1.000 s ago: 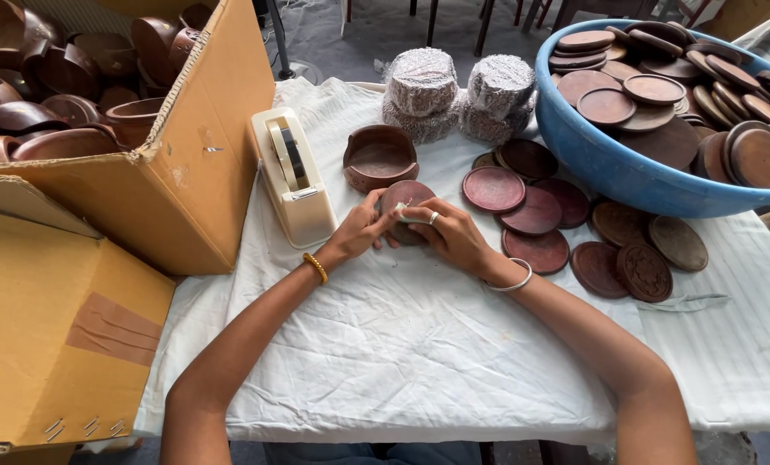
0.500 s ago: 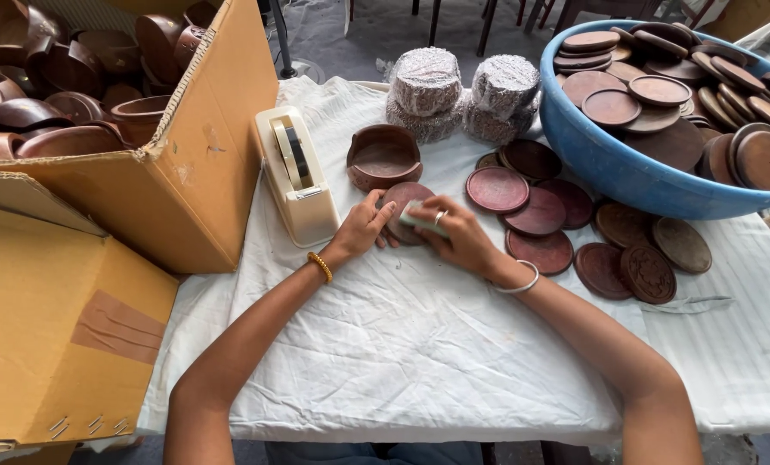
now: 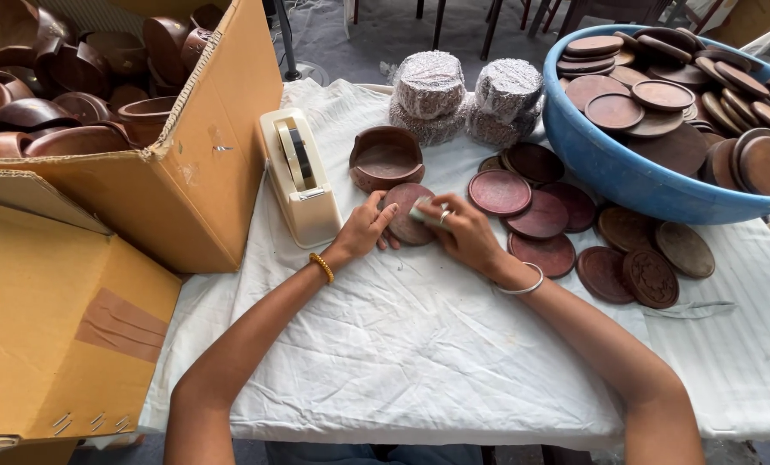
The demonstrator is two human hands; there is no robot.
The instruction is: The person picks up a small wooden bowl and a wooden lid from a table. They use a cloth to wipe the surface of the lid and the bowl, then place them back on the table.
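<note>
left hand [image 3: 366, 229] steadies a round wooden lid [image 3: 405, 215] mid-table while right hand [image 3: 464, 234] fingers pinch a small pale piece; a slip could skid the lid into the bowl [image 3: 386, 158]

A cream tape dispenser [image 3: 297, 176] stands between a cardboard box [image 3: 195, 172] and a brown wooden bowl [image 3: 386, 158]

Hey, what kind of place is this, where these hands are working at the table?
Probably a small craft workshop or packing station for wooden ware. A cardboard box is full of brown wooden bowls, a blue tub holds round lids, and a tape dispenser stands on the cloth-covered table.
</note>
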